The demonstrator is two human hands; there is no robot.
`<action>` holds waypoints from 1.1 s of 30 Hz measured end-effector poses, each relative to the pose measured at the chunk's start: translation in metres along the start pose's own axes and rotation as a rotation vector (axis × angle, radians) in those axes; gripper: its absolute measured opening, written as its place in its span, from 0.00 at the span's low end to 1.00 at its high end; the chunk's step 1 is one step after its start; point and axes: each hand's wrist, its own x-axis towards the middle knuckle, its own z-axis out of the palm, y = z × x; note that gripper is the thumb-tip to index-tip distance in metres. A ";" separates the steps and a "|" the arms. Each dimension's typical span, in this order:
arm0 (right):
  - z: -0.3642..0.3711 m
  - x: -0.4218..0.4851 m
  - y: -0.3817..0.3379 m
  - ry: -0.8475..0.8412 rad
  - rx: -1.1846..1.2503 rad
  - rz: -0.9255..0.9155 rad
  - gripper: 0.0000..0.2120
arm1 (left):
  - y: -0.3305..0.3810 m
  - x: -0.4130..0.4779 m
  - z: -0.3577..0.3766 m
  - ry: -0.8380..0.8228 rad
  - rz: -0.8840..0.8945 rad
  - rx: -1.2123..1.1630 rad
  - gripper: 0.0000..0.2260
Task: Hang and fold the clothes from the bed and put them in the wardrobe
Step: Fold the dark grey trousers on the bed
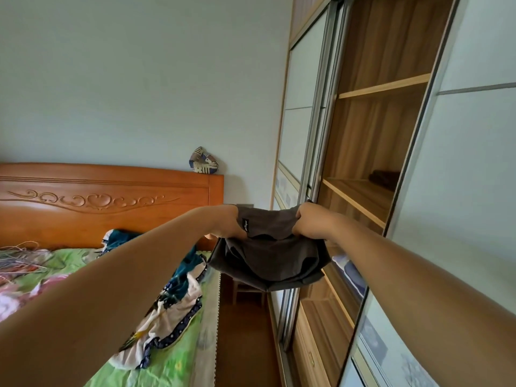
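A bedroom with pale walls: a bed [167, 367] under a green floral sheet runs along the left, its carved orange wooden headboard [111, 196] against the far wall, and a wardrobe [371, 88] with sliding doors fills the right side. The wardrobe's middle section stands open, showing wooden shelves.

Both bare arms reach forward between the bed and the wardrobe. The left hand [229, 223] and the right hand [310, 219] each have their fingers curled tight around the top edge of a dark grey garment [268, 258]. It is held up in the air just in front of the open section, and its folds sag below the hands. A small black label [245, 223] shows beside the left hand.

A white and teal garment [173, 303] lies crumpled on the bed near its edge. A tangle of wire hangers [22, 255] rests at the far left. A dark folded item [384, 178] sits on a wardrobe shelf [360, 196]. A patchwork ornament [203, 161] sits on top of the headboard.
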 end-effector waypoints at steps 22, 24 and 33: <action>-0.100 0.294 0.124 0.297 0.077 0.277 0.06 | 0.078 0.382 -0.085 0.046 0.321 -0.007 0.08; -0.110 0.309 0.141 0.323 0.056 0.341 0.04 | 0.097 0.420 -0.085 0.015 0.409 0.007 0.06; -0.147 0.321 0.219 0.499 0.099 0.682 0.12 | 0.209 0.543 -0.080 -0.191 0.787 0.039 0.08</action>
